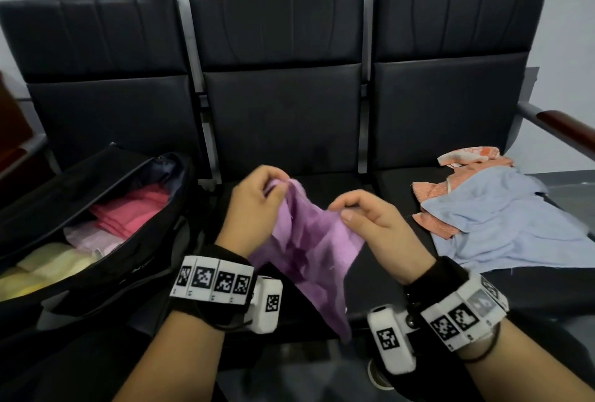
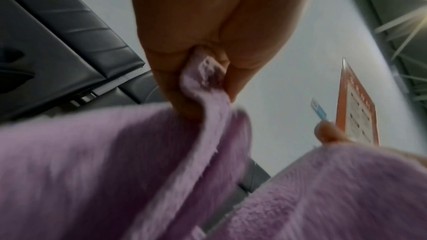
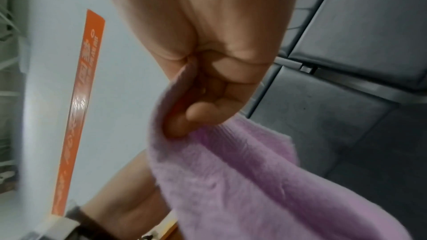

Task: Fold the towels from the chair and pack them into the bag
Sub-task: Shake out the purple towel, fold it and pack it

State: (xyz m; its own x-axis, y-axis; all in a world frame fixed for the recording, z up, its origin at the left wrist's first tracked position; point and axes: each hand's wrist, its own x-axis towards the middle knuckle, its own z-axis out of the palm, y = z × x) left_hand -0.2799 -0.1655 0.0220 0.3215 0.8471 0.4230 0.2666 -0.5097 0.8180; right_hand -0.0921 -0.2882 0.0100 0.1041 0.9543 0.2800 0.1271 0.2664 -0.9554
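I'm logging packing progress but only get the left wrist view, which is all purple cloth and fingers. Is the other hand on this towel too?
Observer: Yes. The right hand pinches the purple towel at its top edge, opposite the left hand.
Operator: Anything left to fold?
Observer: A light blue towel lies crumpled on the right seat, over an orange patterned one.
Operator: Is the bag ready?
Observer: The black bag sits open on the left seat, with pink and yellow folded towels inside.
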